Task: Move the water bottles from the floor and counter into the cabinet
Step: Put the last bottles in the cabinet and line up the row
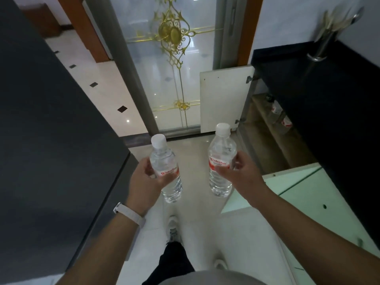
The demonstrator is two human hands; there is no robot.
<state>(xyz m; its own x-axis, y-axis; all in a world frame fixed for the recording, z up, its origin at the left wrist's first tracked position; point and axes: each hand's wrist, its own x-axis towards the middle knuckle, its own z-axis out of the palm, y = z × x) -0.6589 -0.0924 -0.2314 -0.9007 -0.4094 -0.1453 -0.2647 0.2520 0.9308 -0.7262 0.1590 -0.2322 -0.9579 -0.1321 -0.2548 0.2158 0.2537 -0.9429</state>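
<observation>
Fingers (162, 181) of each hand wrap one upright water bottle (167, 171) mid-label.

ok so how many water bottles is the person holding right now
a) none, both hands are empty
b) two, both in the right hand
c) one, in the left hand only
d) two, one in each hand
d, the left hand grips one water bottle and the right hand grips a second bottle, both upright with white caps on, held above the floor.
</observation>
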